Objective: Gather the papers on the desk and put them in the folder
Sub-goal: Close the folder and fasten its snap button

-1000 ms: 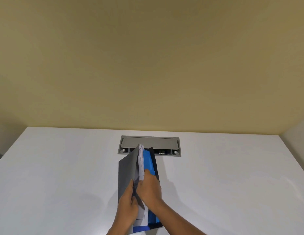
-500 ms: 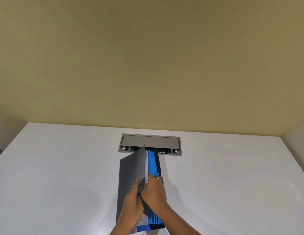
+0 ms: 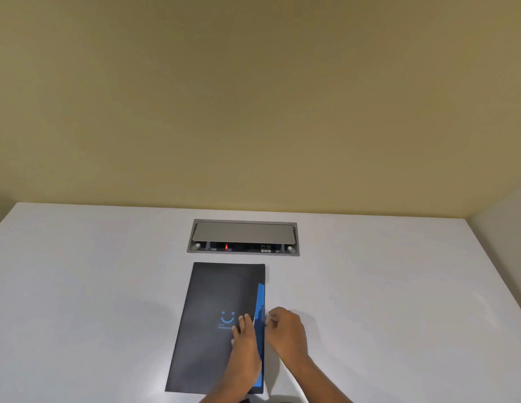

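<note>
A dark folder (image 3: 212,309) with a blue smiley print lies shut and flat on the white desk (image 3: 93,286), just in front of me. A blue strip of its inside shows along the right edge. No loose papers are in view. My left hand (image 3: 244,347) rests flat on the cover near the right edge, fingers spread. My right hand (image 3: 285,330) sits at the folder's right edge with fingertips pinched at something small there; what it pinches is too small to tell.
A grey recessed socket box (image 3: 244,236) with a half-raised lid is set into the desk just beyond the folder. A tan wall stands behind the desk. The desk's right edge (image 3: 497,271) runs diagonally.
The folder's cover, held upright with papers and blue inside showing, has dropped shut and lies flat. My left hand moved onto the cover; my right hand moved out to the right edge.
</note>
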### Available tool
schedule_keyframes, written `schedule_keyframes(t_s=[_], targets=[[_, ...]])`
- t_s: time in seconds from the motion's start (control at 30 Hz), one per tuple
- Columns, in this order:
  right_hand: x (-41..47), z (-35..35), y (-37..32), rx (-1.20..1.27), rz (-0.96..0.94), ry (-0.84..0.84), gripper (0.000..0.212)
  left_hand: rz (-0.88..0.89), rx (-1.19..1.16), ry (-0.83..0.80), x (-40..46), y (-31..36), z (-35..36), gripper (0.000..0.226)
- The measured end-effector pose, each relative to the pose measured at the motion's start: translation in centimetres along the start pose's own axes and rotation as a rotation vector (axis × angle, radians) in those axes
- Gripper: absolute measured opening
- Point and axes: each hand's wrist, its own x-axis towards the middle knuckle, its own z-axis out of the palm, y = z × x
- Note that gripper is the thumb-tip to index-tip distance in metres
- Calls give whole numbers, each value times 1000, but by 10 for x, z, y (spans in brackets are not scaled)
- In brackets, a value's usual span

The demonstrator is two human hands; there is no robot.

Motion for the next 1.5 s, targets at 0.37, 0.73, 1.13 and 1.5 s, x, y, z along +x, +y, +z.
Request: schedule_keyframes(t_s=[0.37,0.73,1.13,1.5], targets=[[22,19,36,34,-33,-59,12,5,75,107,44,-58,-6,86],[46,50,6,-299,-250,-242,21,-26,610,-122,25,-82,-12,99],[59,73,3,-370,-193,-296,25,-31,599,-135,23,-85,-6,100],[62,75,-6,-342,-79,-297,29,-51,653,-161,21,-81,-9,97]])
